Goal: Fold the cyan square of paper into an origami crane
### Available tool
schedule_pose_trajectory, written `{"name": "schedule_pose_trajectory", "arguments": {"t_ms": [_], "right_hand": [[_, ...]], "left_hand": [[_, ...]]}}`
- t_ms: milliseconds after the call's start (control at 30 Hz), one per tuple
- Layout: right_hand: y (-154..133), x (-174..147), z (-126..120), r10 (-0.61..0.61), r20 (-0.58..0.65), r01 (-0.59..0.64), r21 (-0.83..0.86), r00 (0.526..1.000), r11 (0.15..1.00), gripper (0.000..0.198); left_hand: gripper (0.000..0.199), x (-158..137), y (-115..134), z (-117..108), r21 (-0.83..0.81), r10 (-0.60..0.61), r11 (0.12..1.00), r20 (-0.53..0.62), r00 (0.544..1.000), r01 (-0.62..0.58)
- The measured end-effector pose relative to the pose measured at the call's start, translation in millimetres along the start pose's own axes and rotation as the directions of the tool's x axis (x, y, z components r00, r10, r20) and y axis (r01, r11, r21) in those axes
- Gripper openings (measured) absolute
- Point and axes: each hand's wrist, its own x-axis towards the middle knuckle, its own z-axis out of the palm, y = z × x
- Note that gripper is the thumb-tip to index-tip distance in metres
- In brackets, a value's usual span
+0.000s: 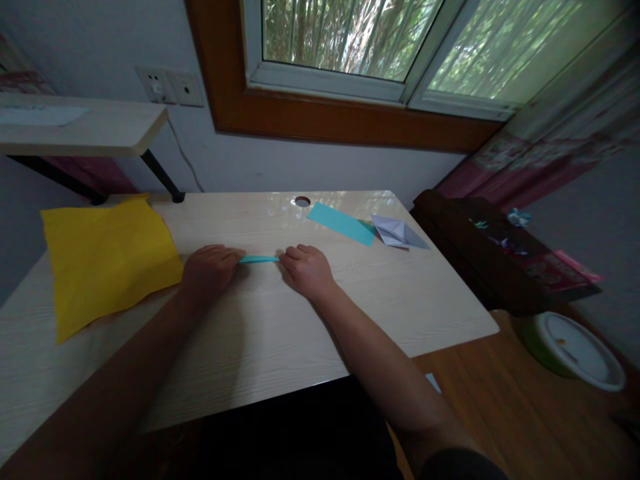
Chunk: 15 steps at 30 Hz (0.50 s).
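A narrow folded strip of light blue paper [259,259] stretches between my two hands, low over the table. My left hand [209,267] is closed on its left end, and my right hand [307,267] pinches its right end with the fingers curled. The fingertips cover both ends of the strip. Farther back to the right lies a flat light blue paper rectangle [343,224]. Beside it rests a white folded paper boat [397,232]. A large yellow sheet [110,260] with curled edges lies left of my left hand.
The pale wooden table [280,333] has a round cable hole [303,201] near its back edge. A raised shelf [80,127] on black legs stands at the back left. Right of the table are a dark brown cabinet [470,260] and a green-and-white bin [575,350].
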Motion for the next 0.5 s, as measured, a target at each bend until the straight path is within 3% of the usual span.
{"name": "schedule_pose_trajectory", "arguments": {"t_ms": [133, 267, 500], "right_hand": [[-0.8, 0.8, 3.0, 0.029, -0.033, -0.029, -0.007, 0.999, 1.0, 0.031], [-5.0, 3.6, 7.1, -0.026, -0.058, 0.027, 0.005, 0.998, 1.0, 0.039], [-3.0, 5.1, 6.3, -0.046, -0.035, 0.045, -0.031, 0.998, 0.998, 0.031]], "left_hand": [[0.031, -1.3, -1.2, 0.6, 0.02, -0.002, 1.0, 0.012, 1.0, 0.002], [0.031, -1.4, 3.0, 4.0, -0.023, 0.003, 1.0, -0.014, 1.0, -0.003], [0.032, -1.0, 6.2, 0.4, -0.039, -0.008, 0.999, -0.039, 0.999, 0.006]]}}
